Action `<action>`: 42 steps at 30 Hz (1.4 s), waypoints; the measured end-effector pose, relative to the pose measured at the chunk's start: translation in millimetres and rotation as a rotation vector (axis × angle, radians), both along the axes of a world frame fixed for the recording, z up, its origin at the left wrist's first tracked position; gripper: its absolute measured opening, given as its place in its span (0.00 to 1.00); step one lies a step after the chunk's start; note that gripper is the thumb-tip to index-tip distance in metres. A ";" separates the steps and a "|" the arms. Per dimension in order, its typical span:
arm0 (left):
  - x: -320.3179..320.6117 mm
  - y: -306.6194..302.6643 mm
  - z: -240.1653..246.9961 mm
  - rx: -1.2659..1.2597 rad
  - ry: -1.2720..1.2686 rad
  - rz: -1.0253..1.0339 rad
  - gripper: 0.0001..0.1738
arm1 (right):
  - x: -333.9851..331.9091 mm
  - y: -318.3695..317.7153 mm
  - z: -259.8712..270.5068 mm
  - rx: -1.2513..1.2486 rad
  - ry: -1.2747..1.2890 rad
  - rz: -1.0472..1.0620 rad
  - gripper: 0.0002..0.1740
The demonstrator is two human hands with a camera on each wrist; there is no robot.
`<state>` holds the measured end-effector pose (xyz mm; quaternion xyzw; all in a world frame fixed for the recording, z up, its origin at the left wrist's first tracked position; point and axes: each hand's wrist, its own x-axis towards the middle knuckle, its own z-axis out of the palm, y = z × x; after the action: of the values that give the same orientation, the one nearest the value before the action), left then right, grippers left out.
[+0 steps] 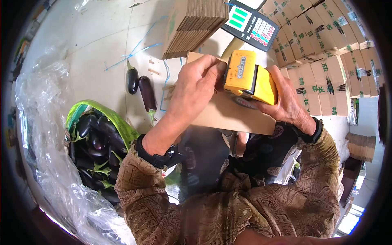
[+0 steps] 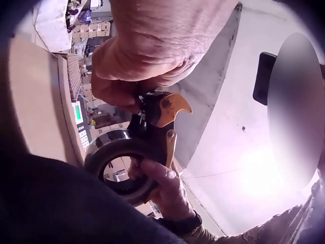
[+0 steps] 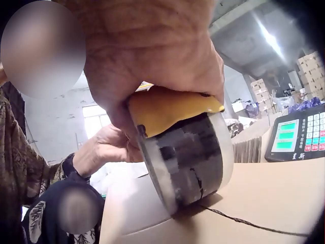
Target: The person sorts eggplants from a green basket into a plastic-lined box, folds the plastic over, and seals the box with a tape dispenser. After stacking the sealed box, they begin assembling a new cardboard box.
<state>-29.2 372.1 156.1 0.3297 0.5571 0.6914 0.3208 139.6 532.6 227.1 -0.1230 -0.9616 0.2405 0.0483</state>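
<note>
My right hand (image 1: 287, 98) grips a yellow tape dispenser (image 1: 241, 73) over a brown cardboard box (image 1: 241, 112) set before my knees. The wide tape roll (image 3: 190, 157) sits in the dispenser, close on the box top in the right wrist view. At the dispenser's front end my left hand (image 1: 192, 87) has thumb and fingers bent together, pinching there. In the left wrist view these fingertips (image 2: 129, 104) meet a black part beside the yellow curved end piece (image 2: 175, 108). Whether a tape end lies between them I cannot tell.
A green-rimmed bag (image 1: 77, 107) of eggplants stands at left, with loose eggplants (image 1: 147, 92) on the floor and clear plastic sheeting (image 1: 45, 122) beyond. Flattened cartons (image 1: 196, 30) and a scale display (image 1: 251, 24) are ahead. Printed boxes (image 1: 326, 77) are stacked at right.
</note>
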 end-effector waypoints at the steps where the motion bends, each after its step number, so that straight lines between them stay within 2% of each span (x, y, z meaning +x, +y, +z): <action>1: -0.2 0.4 -0.7 -0.002 -0.004 -0.002 0.16 | -1.8 -1.0 0.5 0.038 -0.008 0.010 0.32; 4: -3.7 -0.3 -3.9 -0.052 -0.049 0.018 0.14 | -8.5 -3.0 4.8 0.077 -0.022 0.031 0.31; 9: -15.6 -1.0 -23.4 0.025 -0.145 -0.040 0.13 | -20.6 -6.0 5.6 0.086 -0.051 0.073 0.29; 11: -19.8 0.9 -37.0 -0.029 -0.082 -0.007 0.10 | -23.6 -4.9 3.4 0.114 -0.096 0.052 0.41; 13: -23.9 3.2 -51.3 -0.070 0.064 0.056 0.09 | -31.9 -7.6 4.9 0.153 -0.133 0.059 0.42; 14: -24.9 3.0 -54.7 -0.077 0.060 0.055 0.09 | -36.6 -8.9 7.3 0.197 -0.164 0.068 0.43; 16: -27.6 2.4 -55.9 -0.057 0.004 0.001 0.09 | -40.1 -8.5 16.4 0.220 -0.216 0.070 0.46; 18: -25.7 1.4 -52.7 -0.063 -0.071 -0.005 0.09 | -32.0 -6.4 26.3 0.166 -0.326 -0.020 0.39; 20: -24.5 0.2 -48.8 -0.072 -0.165 0.044 0.12 | -5.3 11.9 34.5 0.167 -0.399 -0.062 0.43; 22: -21.5 0.5 -49.1 -0.048 -0.168 0.054 0.13 | 40.1 40.7 23.7 0.182 -0.197 -0.018 0.46; 25: -15.6 4.4 -47.2 -0.067 -0.118 0.072 0.13 | 79.3 56.9 23.0 0.144 -0.234 -0.121 0.50; 26: -15.6 3.7 -45.2 -0.050 -0.185 0.075 0.12 | 82.6 56.8 20.2 0.146 -0.231 -0.129 0.50; 28: -16.9 0.7 -45.9 -0.036 -0.250 0.078 0.12 | 83.4 55.3 14.7 0.137 -0.053 -0.154 0.49; 30: -24.0 -1.1 -52.7 0.089 -0.407 0.061 0.10 | 69.9 51.8 16.0 0.106 0.032 -0.137 0.46; 32: -26.9 -3.7 -54.4 0.067 -0.421 0.049 0.09 | 56.8 48.1 17.9 0.016 0.099 -0.143 0.43; 33: -25.8 -4.5 -53.4 0.128 -0.484 0.077 0.08 | 49.7 44.1 15.8 -0.117 0.130 -0.147 0.41; 34: -25.9 -4.6 -52.1 0.192 -0.545 0.107 0.08 | 41.5 42.8 9.5 -0.114 0.191 -0.093 0.40; 37: -28.4 -7.0 -58.1 0.273 -0.634 0.103 0.08 | 31.8 40.9 -5.7 0.056 0.066 -0.034 0.40; 42: -51.1 -32.3 -63.3 0.265 -0.673 0.109 0.07 | 26.2 40.6 -4.1 0.066 0.014 -0.009 0.38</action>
<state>-80.4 339.7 92.8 0.0922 0.3427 0.8433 0.4036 165.8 573.2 223.0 -0.1239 -0.9681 0.2095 0.0601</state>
